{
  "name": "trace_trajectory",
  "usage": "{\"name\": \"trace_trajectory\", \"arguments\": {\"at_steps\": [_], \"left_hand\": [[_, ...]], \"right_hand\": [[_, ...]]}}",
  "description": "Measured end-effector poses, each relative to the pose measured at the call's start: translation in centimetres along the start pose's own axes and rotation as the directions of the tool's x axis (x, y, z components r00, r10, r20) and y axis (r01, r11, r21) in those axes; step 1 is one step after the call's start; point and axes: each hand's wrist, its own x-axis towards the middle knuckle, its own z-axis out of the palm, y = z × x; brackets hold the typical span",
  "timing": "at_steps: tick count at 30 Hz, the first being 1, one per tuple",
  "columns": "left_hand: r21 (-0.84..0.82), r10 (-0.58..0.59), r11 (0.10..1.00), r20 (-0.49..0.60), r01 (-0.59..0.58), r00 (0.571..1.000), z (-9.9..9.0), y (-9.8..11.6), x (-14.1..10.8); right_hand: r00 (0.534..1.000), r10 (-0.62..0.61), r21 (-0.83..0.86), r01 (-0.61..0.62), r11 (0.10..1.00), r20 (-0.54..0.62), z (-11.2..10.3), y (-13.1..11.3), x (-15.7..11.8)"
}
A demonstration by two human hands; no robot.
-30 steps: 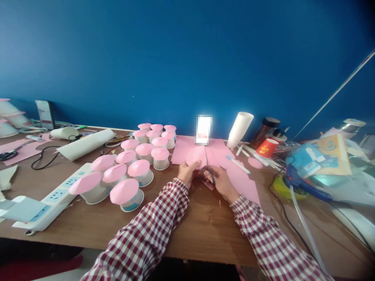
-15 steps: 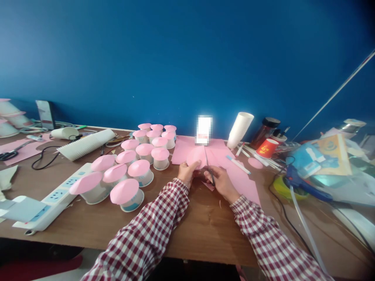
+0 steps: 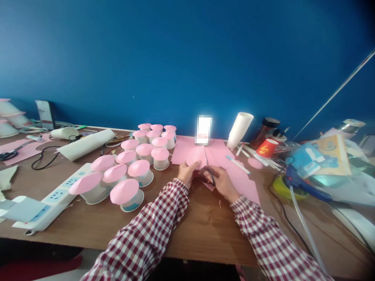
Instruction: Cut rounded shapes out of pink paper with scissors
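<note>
My left hand (image 3: 187, 173) pinches a round piece of pink paper (image 3: 195, 156) at its near edge, thumb on top. Closed around a pair of scissors (image 3: 207, 160) is my right hand (image 3: 221, 180); the blades point away from me and lie against the paper's right side. Whether the blades are apart is too small to tell. Beneath and behind the hands lie pink paper sheets (image 3: 241, 183). To the left stand several upturned paper cups (image 3: 146, 179) topped with shallow pink paper cones (image 3: 138, 168).
A white power strip (image 3: 63, 191) and stacked cups (image 3: 88, 144) lie at the left. Behind the paper, a cup stack (image 3: 240, 128) leans near the blue wall. On the right are a red cup (image 3: 267, 148), a blue glue gun (image 3: 307, 185) with its cable, and plastic bags.
</note>
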Motion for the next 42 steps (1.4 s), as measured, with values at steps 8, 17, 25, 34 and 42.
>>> {"name": "trace_trajectory", "arguments": {"at_steps": [8,17,25,34,42], "left_hand": [[0.007,0.000,1.000,0.003,0.000,1.000,-0.04,-0.05,-0.02],[0.032,0.010,0.999,0.010,-0.010,1.000,-0.18,-0.20,0.10],[0.036,0.010,0.999,0.007,-0.010,1.000,-0.06,-0.15,0.03],[0.025,0.012,1.000,0.001,-0.012,1.000,-0.11,-0.19,0.11],[0.024,0.003,1.000,-0.010,-0.003,1.000,-0.08,-0.13,0.08]], "right_hand": [[0.999,0.032,0.047,-0.032,0.998,0.012,-0.03,0.06,0.01],[0.997,0.079,0.084,-0.081,0.993,0.023,0.02,0.18,0.02],[0.997,0.074,0.063,-0.074,0.995,0.005,-0.12,0.14,0.11],[0.997,0.070,0.077,-0.073,0.994,0.034,-0.10,0.47,0.13],[0.998,0.045,0.069,-0.047,0.997,0.034,-0.10,0.72,0.17]]}}
